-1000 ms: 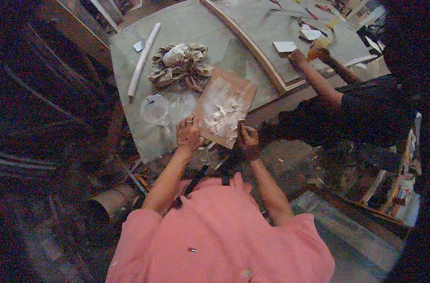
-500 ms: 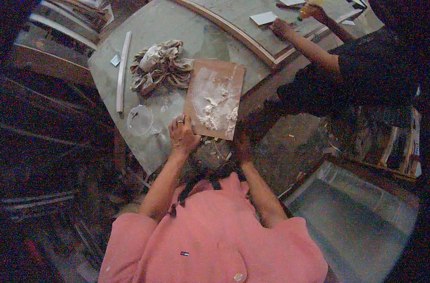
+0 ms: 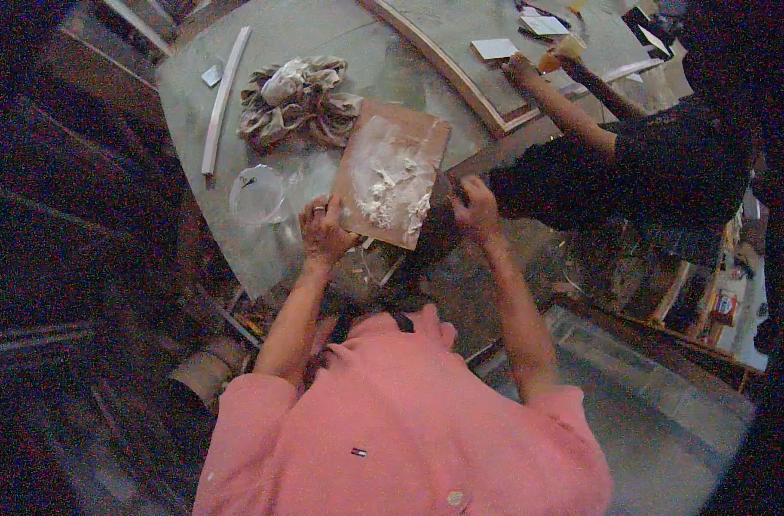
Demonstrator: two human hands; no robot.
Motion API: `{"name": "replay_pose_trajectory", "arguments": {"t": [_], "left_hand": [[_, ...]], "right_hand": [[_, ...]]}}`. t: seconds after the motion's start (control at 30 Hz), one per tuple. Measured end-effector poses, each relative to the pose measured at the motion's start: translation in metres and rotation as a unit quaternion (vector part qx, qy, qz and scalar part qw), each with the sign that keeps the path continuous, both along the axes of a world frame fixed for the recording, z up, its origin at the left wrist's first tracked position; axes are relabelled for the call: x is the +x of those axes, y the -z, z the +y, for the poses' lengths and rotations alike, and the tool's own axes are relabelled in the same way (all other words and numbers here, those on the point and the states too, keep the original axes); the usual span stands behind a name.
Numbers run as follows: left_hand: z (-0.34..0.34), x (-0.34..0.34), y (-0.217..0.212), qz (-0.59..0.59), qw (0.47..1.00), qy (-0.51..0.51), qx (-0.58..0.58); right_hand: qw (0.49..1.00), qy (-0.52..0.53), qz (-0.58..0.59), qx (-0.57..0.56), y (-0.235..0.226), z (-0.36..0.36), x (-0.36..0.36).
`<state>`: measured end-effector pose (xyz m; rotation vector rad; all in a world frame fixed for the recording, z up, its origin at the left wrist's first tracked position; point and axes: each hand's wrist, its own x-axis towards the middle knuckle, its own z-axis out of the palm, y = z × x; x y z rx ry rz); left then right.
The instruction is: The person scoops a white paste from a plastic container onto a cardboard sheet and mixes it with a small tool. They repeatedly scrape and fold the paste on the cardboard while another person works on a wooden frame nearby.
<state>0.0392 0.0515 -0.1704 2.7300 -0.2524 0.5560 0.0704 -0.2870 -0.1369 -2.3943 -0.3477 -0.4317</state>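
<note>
A brown board [image 3: 370,146] smeared with white paste lies tilted at the near edge of a grey table [image 3: 323,43]. My left hand [image 3: 323,230], with a ring on one finger, grips the board's lower left corner. Just off the board's right edge is my right hand [image 3: 475,205], fingers curled over something dark that I cannot make out. Both forearms reach up from my pink shirt.
On the table lie a crumpled rag [image 3: 299,107], a long white strip [image 3: 223,112], a small white block [image 3: 211,76] and a clear plastic cup [image 3: 256,194]. Another person in black [image 3: 658,172] reaches over a curved panel [image 3: 461,69] at the upper right. Dark shelving stands at the left.
My right hand has moved from below the board's lower edge up to its right side. My left hand has stayed on the lower left corner. The other person's arm has shifted.
</note>
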Motion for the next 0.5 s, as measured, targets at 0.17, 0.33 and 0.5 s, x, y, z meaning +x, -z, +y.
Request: {"name": "replay_pose_trajectory", "arguments": {"t": [0.17,0.33,0.5], "left_hand": [[0.007,0.000,0.003,0.035,0.999,0.007,0.006],[0.011,0.011,0.013,0.031,0.999,0.023,0.017],[0.014,0.011,0.015,0.002,0.998,0.034,0.048]], "right_hand": [[0.962,-0.126,0.174,-0.169,-0.049,0.030,0.074],[0.959,-0.184,0.102,-0.190,-0.030,0.040,0.058],[0.951,-0.158,0.170,-0.205,-0.012,0.037,0.007]]}}
